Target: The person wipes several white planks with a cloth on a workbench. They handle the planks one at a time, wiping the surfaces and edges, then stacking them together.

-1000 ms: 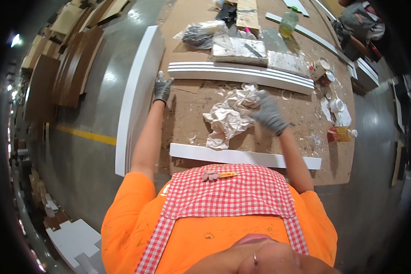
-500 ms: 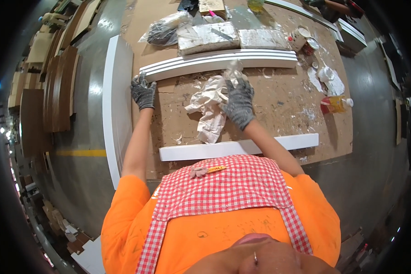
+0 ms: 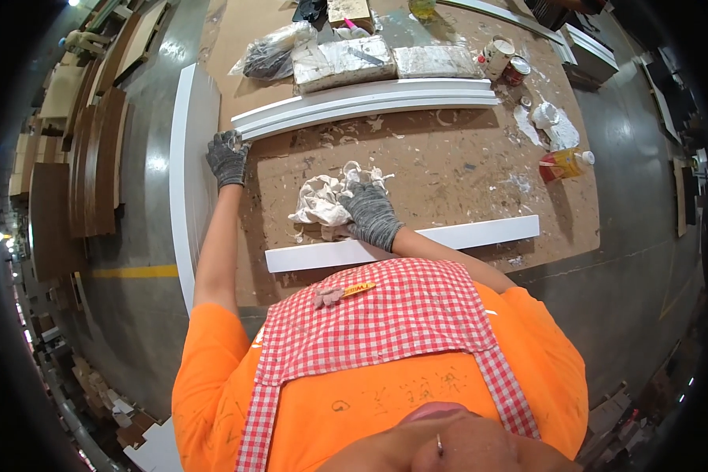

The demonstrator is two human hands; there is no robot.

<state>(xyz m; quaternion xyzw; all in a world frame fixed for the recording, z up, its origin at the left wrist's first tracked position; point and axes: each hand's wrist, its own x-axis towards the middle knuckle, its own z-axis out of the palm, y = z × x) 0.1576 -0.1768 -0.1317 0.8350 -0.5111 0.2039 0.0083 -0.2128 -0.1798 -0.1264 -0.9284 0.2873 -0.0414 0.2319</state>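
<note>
Right hand (image 3: 370, 211) and rag (image 3: 318, 203) had drawn back from the strips (image 3: 370, 100).
They ran rightward from the left hand (image 3: 228, 160); either hand's finger grip was unclear.

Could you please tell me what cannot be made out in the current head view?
In the head view:
Cloth: partly covered by the right hand, so its grip is unclear.
Left hand: its own fingers hide what it touches.
Near strip: partly hidden by the right forearm.
Bag: wrinkled plastic blurs its contents.
Far bottle: top cut off by the upper edge.
</note>
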